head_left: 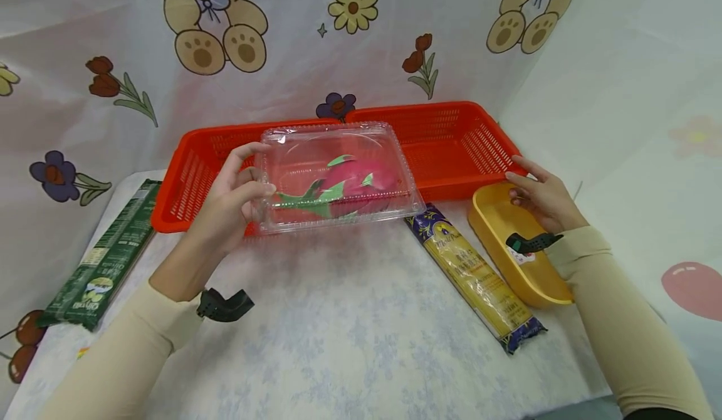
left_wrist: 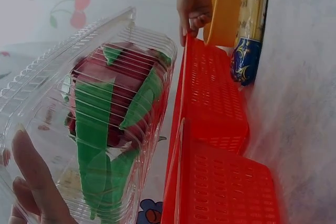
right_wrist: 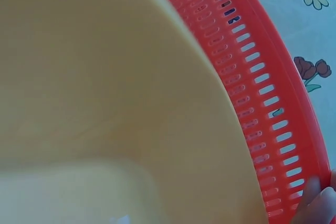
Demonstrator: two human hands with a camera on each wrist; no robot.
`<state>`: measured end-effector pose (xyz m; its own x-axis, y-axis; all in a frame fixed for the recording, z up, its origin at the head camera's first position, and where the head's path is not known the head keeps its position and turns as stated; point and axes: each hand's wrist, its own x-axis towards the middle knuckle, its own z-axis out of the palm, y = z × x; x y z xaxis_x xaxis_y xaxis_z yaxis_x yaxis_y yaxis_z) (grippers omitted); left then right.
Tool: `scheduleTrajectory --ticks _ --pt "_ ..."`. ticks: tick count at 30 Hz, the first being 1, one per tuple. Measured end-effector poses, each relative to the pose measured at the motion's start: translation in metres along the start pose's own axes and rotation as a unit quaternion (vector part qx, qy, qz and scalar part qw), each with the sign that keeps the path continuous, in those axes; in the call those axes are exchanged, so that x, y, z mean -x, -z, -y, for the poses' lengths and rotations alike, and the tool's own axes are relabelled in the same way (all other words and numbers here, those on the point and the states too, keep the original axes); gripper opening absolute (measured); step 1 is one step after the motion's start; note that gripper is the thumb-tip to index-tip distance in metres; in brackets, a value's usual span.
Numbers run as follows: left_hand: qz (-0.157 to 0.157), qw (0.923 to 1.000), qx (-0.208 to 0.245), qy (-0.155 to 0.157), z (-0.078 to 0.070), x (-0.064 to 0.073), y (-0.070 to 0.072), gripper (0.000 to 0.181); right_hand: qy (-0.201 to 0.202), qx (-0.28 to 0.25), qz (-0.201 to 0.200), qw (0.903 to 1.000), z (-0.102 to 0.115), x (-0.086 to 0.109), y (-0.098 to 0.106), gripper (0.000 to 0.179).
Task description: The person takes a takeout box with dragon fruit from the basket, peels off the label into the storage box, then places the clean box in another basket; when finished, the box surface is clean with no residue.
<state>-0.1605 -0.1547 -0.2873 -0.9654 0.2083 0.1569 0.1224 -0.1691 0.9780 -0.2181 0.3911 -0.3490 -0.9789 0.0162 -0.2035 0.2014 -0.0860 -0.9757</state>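
My left hand (head_left: 228,191) grips the left edge of a clear plastic clamshell box (head_left: 271,216), thumb in front, holding it up before the red baskets. Inside the box lies a pink dragon fruit (head_left: 366,178) with green scales, also seen through the plastic box (left_wrist: 47,85) in the left wrist view. At the far right, my right hand (head_left: 544,197) pinches the rim corner of the right red basket (head_left: 451,191). In the right wrist view, its fingers (right_wrist: 317,208) show at the basket's slotted wall (right_wrist: 283,124). Below that hand stands a yellow plastic tub (head_left: 502,219).
A second red basket (head_left: 175,188) stands at the left, partly behind the box. A gold and blue pasta packet (head_left: 474,276) lies beside the tub. On the left lies a long green packet (head_left: 109,251). Printed cloth hangs behind the table (head_left: 338,332).
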Motion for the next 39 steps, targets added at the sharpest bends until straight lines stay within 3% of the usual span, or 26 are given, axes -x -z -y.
scheduleTrajectory --ticks 5,15,24,39 --pt "0.0 0.9999 0.011 0.001 0.002 -0.019 -0.007 0.051 -0.008 -0.012 0.01 0.9998 -0.002 -0.002 0.001 0.078" --pt "-0.017 0.9986 0.043 0.027 0.005 -0.063 -0.036 0.048 -0.011 -0.038 0.019 0.999 -0.003 -0.004 0.005 0.074" --pt "-0.035 0.9988 0.025 0.023 0.015 -0.1 -0.064 0.049 -0.008 -0.035 0.023 0.9991 -0.004 -0.003 0.009 0.073" --pt "-0.036 0.9984 0.044 0.004 0.033 -0.133 -0.116 0.042 -0.014 -0.045 0.022 0.9987 -0.002 -0.003 0.008 0.072"
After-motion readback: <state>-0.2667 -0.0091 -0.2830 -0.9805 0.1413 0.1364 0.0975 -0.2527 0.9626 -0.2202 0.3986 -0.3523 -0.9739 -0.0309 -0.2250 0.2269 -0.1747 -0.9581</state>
